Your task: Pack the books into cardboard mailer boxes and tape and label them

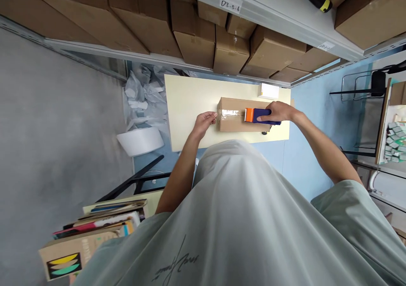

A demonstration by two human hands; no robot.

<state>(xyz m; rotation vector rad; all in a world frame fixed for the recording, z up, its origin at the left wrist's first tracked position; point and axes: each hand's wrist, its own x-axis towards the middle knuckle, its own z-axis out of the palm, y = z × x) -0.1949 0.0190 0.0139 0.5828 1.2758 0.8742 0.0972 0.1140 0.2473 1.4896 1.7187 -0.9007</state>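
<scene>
A long brown cardboard box (233, 125) lies on a pale yellow tabletop. Clear packing tape (231, 112) shines on the left part of its top. My right hand (279, 110) grips a tape dispenser (262, 116), navy blue with an orange toothed front, over the right half of the box. At the box's left end is my left hand (204, 123), thumb and fingers pinched together by the end face. Whatever lies between those fingertips is too small to make out.
Behind the box stands a small white box (268, 91). A yellow-and-black tool (265, 132) peeks out at its near side. Shelves of cardboard boxes (193, 40) overhang the far edge. Left are crumpled plastic wrap (146, 93) and a white roll (141, 141).
</scene>
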